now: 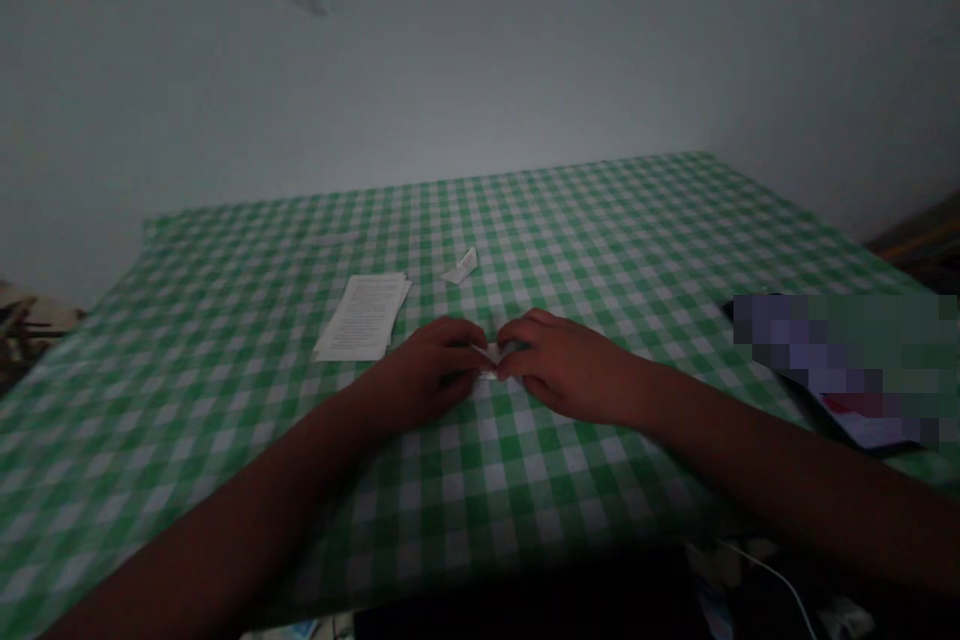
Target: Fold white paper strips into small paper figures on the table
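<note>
Both hands meet over the middle of the table, low above the cloth. My left hand [439,368] pinches the left side of a small folded piece of white paper [491,354]. From the other side, my right hand [559,360] has its fingers closed on the same piece. Most of the paper is hidden behind the fingers, so its full shape cannot be made out. Left of my left hand lies a small stack of printed paper sheets [361,318]. Beyond the hands rests another small folded paper piece [461,267].
A green and white checkered tablecloth [585,240] covers the table, which stands against a pale wall [480,50]. At the right edge lies a dark-rimmed device [802,395], its screen partly blurred out. A white cable [780,580] hangs below the front edge.
</note>
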Demonstrator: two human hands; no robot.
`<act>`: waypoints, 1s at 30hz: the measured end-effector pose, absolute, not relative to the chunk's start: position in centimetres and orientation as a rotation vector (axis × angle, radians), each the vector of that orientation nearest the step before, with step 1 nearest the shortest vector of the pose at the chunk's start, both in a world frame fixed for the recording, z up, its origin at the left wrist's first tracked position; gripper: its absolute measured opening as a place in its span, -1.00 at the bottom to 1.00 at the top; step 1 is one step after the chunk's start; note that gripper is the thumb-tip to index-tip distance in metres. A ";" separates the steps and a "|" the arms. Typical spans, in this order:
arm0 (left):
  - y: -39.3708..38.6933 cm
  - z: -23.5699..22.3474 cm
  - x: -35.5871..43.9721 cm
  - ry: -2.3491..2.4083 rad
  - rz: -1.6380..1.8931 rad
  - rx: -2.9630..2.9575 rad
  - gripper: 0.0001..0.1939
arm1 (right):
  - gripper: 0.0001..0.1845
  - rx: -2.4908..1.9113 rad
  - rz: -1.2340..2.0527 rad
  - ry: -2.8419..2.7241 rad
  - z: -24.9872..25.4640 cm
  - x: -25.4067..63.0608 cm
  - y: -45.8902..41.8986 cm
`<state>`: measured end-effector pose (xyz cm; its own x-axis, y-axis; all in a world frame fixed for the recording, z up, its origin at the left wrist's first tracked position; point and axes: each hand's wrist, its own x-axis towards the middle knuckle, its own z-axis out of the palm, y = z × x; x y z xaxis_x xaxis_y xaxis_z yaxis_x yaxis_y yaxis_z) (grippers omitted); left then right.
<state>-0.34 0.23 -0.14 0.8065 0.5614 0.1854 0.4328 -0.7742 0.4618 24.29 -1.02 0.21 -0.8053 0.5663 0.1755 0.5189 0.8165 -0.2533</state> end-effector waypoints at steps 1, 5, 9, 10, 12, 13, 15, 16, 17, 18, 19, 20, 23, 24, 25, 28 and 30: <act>0.2 0.0 -0.3 0.759 0.441 2.575 -0.75 | -0.73 -0.849 0.276 -2.760 0.2 24.3 -1.0; 0.2 0.1 -0.3 0.778 0.424 2.521 -0.75 | -0.78 -0.879 0.274 -2.728 0.2 24.1 -1.1; 0.1 0.1 -0.4 0.822 0.379 2.463 -0.76 | -0.82 -0.870 0.341 -2.614 -0.3 23.5 -1.0; 0.1 0.1 -0.4 0.831 0.370 2.454 -0.76 | -0.82 -0.868 0.367 -2.582 -0.5 23.4 -0.9; 0.1 0.2 -0.5 0.841 0.362 2.450 -0.76 | -0.82 -0.890 0.412 -2.516 -1.0 23.0 -0.7; 0.2 0.2 -0.6 0.845 0.362 2.451 -0.76 | -0.83 -0.909 0.430 -2.487 -1.3 22.9 -0.6; 0.2 0.1 -0.6 0.843 0.363 2.456 -0.75 | -0.85 -0.949 0.456 -2.439 -1.7 22.8 -0.4; 0.2 0.1 -0.6 0.838 0.365 2.457 -0.74 | -0.86 -0.962 0.465 -2.426 -1.8 22.7 -0.4; 0.2 0.1 -0.6 0.832 0.361 2.456 -0.74 | -0.88 -0.971 0.471 -2.419 -1.9 22.7 -0.4; 0.3 0.1 -0.6 0.828 0.357 2.451 -0.73 | -0.89 -0.978 0.478 -2.418 -1.9 22.8 -0.4; 0.3 0.1 -0.6 0.827 0.347 2.444 -0.72 | -0.90 -0.982 0.484 -2.421 -1.9 22.8 -0.4; 0.3 0.2 -0.6 0.831 0.334 2.435 -0.72 | -0.91 -0.982 0.490 -2.426 -1.8 22.8 -0.4; 0.3 0.6 -0.8 0.840 0.296 2.406 -0.69 | -0.94 -0.983 0.499 -2.438 -1.7 22.9 -0.5; 0.3 0.7 -0.8 0.839 0.283 2.400 -0.68 | -0.94 -0.978 0.499 -2.442 -1.6 22.9 -0.5; 0.3 0.8 -0.9 0.835 0.273 2.396 -0.65 | -0.95 -0.972 0.498 -2.446 -1.6 22.9 -0.5; 0.3 1.0 -1.2 0.823 0.253 2.388 -0.57 | -0.94 -0.974 0.499 -2.443 -1.7 22.9 -0.4; 0.3 1.0 -1.3 0.816 0.265 2.379 -0.55 | -0.93 -0.980 0.498 -2.440 -1.7 22.9 -0.4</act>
<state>-1.30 0.34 0.96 0.7907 0.6122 -0.0063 0.4914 -0.6286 0.6028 22.86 -0.39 -1.70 -0.6396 0.7158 0.2802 0.5485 0.6804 -0.4860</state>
